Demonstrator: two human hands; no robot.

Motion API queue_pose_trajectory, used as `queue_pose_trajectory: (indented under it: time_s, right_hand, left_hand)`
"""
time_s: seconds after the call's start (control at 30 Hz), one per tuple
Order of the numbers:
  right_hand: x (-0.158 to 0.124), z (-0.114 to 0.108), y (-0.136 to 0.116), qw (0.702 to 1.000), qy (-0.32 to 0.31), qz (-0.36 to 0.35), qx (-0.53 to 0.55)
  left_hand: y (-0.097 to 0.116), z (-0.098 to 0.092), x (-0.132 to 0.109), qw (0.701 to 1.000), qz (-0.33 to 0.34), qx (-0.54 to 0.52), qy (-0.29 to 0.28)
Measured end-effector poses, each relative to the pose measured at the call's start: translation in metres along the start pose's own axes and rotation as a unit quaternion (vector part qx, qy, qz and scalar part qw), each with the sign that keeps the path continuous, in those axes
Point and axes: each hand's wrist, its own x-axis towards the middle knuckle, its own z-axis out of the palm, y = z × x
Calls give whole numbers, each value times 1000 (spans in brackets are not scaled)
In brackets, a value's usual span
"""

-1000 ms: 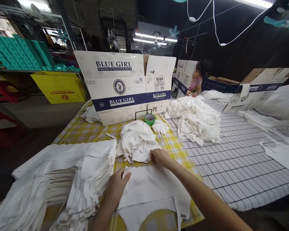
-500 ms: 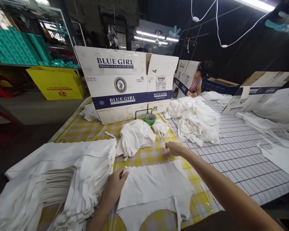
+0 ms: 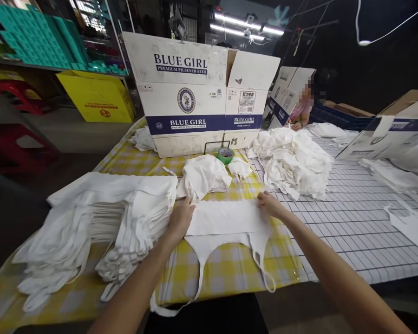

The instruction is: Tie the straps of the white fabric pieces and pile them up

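Observation:
A white camisole (image 3: 225, 220) with thin straps lies spread on the yellow checked cloth in front of me, its straps toward my body. My left hand (image 3: 181, 220) pinches the camisole's far left corner. At the far right corner, my right hand (image 3: 270, 205) has its fingers closed on the edge. To the left rises a thick stack of folded white camisoles (image 3: 114, 188), straps dangling from its near side. Just beyond my left hand sits a crumpled white garment heap (image 3: 205, 175), with a smaller white piece (image 3: 239, 167) beside it.
A roll of green tape (image 3: 225, 155) stands before a large beer carton (image 3: 195, 102). A big pile of white garments (image 3: 296, 160) covers part of the grid-patterned cloth (image 3: 355, 232) on the right. Another person (image 3: 301, 113) sits behind it. A yellow box (image 3: 97, 97) stands at left.
My right hand has come down onto the camisole's far right corner. The camisole has shifted away from me, its straps now laid out toward my body. The view has tilted down.

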Motion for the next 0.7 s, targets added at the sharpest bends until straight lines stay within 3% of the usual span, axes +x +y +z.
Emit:
queue_pose_trajectory:
  time_s: [0.07, 0.13, 0.17, 0.27, 0.33, 0.4, 0.47, 0.57, 0.7]
  right_hand:
    - [-12, 7, -15, 998, 56, -1, -2]
    - [-43, 23, -35, 992, 115, -50, 21]
    - [-64, 34, -46, 985, 136, -100, 49]
    - [-135, 73, -81, 963, 129, -215, 99]
    - [-173, 96, -105, 953, 110, -269, 82]
    - [-194, 112, -130, 946, 101, -304, 53]
    - [-198, 122, -153, 942, 88, -322, 30]
    - [-188, 132, -175, 940, 70, -334, 1]
    - [-180, 147, -179, 936, 88, -339, -44]
  left_hand:
    - [1, -6, -12, 1000, -13, 9, 6]
    - [-8, -13, -44, 1000, -6, 12, 1]
    - [-16, -16, -67, 1000, 19, 10, -7]
    - [-43, -18, -148, 983, 178, 19, -38]
    - [-57, -14, -194, 968, 242, 56, -30]
    - [-69, -8, -223, 952, 293, 87, 2]
    - [-80, -3, -234, 936, 334, 109, 29]
    - [-97, -2, -230, 921, 367, 122, 51]
    - [-108, -12, -221, 929, 347, 93, 88]
